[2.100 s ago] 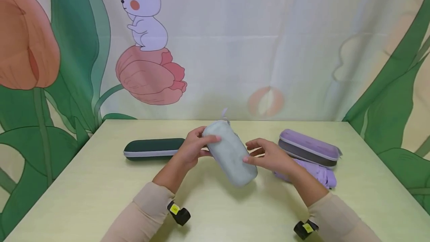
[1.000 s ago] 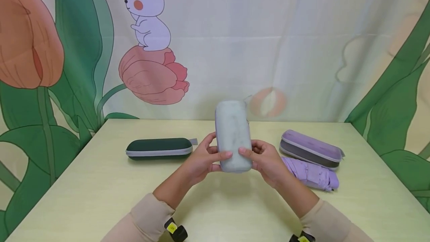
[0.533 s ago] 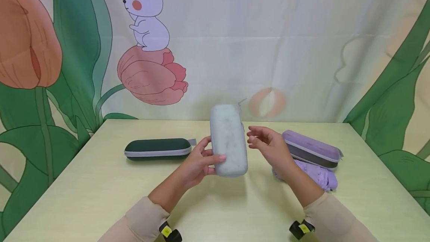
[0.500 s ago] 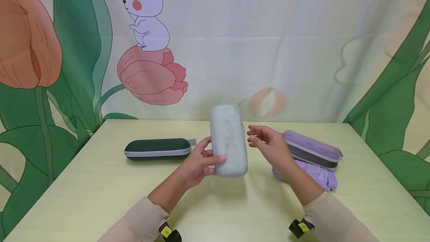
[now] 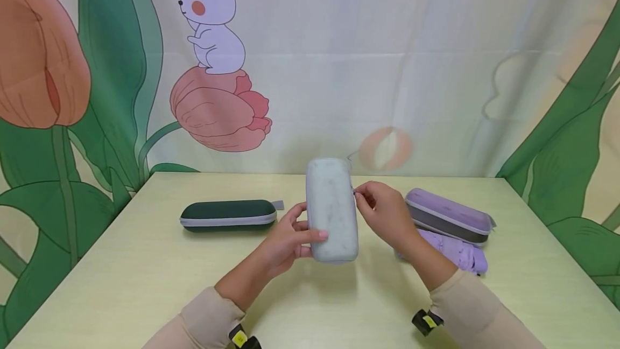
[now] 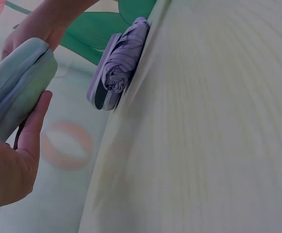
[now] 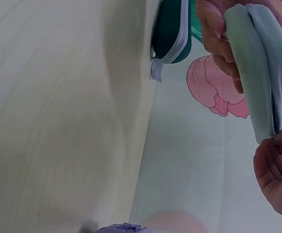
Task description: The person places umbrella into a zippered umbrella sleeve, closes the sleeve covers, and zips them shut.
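Observation:
A pale grey-blue zippered case [image 5: 331, 209] is held upright above the table, one broad face towards the head camera. My left hand [image 5: 286, 241] grips its lower left side, thumb on the front face and fingers behind. At the upper right edge, my right hand [image 5: 385, 211] pinches something small, seemingly the zipper pull, mostly hidden by the fingertips. The right wrist view shows the zipper seam [image 7: 267, 63] running along the case's side, with a dark gap near my right fingers. A thin tag loop [image 5: 352, 155] sticks out at the top right corner.
A dark green zippered case [image 5: 227, 214] with a grey tab lies on the table [image 5: 145, 284] at left. To the right, a purple and grey case [image 5: 448, 214] lies behind a folded lilac umbrella [image 5: 455, 252]. A printed curtain [image 5: 329, 69] hangs behind the table.
The case went from tilted to upright, with both hands on it a second ago. My right hand then came off, and now its fingertips pinch at the right edge. The case sits slightly lower.

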`<state>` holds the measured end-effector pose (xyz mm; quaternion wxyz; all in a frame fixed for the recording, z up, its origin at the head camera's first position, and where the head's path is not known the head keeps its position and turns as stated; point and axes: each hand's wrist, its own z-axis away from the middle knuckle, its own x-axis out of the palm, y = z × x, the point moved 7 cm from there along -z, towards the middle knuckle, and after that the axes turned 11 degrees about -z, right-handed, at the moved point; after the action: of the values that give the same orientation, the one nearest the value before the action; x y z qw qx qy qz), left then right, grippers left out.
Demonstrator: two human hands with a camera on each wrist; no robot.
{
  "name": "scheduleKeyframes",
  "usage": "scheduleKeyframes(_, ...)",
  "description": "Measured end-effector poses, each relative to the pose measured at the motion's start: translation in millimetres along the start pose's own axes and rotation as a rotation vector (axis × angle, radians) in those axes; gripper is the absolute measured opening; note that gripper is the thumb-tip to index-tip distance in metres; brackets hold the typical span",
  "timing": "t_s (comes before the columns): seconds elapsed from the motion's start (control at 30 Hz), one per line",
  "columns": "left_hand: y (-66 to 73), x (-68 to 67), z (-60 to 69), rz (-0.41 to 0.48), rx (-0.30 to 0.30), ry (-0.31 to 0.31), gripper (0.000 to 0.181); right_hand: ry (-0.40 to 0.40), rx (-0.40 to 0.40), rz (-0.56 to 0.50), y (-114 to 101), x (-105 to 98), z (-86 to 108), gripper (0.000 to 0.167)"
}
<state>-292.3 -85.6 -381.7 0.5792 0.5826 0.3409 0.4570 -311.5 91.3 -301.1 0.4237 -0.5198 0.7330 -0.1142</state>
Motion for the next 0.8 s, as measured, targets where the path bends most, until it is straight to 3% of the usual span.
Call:
scheduleKeyframes(0.13, -1.1, -0.7, -1.0, 0.024, 0.006, 0.046, 0.068, 0.003, -0.191, 0.163, -13, 4, 4.7, 0.005)
scheduleKeyframes(0.3, 1.6, -6.9, -2.9, 0.054, 0.023, 0.107, 0.064, -0.019, -0.331, 0.229, -23, 12, 11.4, 0.005)
scheduleKeyframes(0.8, 3.4, -16.3, -3.8, 0.169, 0.054, 0.140, 0.065, -0.028, -0.410, 0.214, -30, 18, 21.4, 0.007)
